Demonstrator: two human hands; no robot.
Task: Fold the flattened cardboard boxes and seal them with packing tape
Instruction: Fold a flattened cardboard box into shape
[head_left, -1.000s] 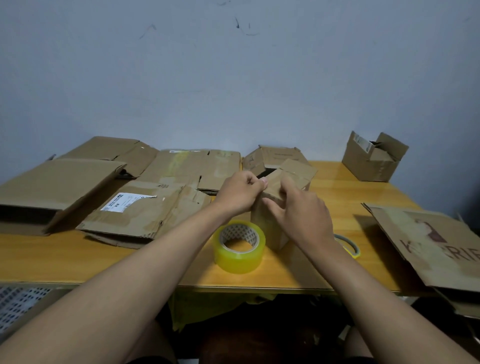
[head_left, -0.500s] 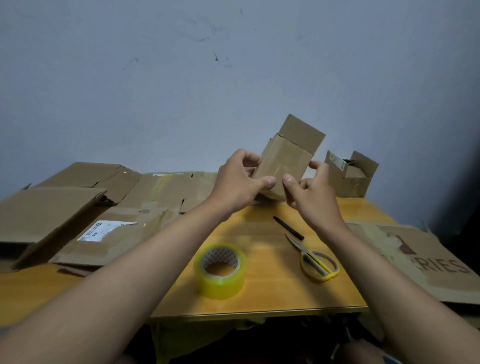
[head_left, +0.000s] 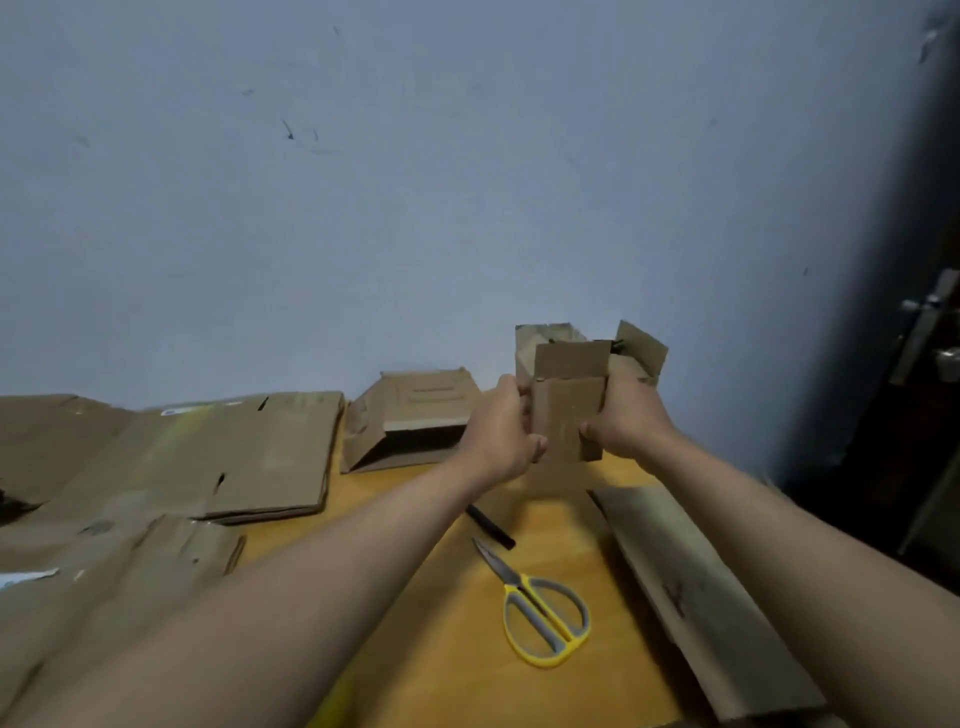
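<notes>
**Small box held up off the table, both hands gripping**

Above the far end of the table, both hands are holding a small cardboard box in the air, clear of the wood. Left hand is clamping the box's left side, fingers curled round the edge and the thumb lying along the front face. Right hand is doing the same on the other side, thumb pressing the lower front corner, fingers wrapping behind where I cannot see them. One top flap is standing up straight, with other flaps sticking out behind it.

Down on the table, yellow-handled scissors are lying closed, blades pointing away, and a black pen is sitting just beyond the tips, partly under the left forearm. Flattened cardboard sheets are covering the left half of the table, overlapping one another. Another flat sheet is running along the right edge. Against the wall, a half-opened box is lying on its side, just left of the left hand. Everything is slightly blurred.
</notes>
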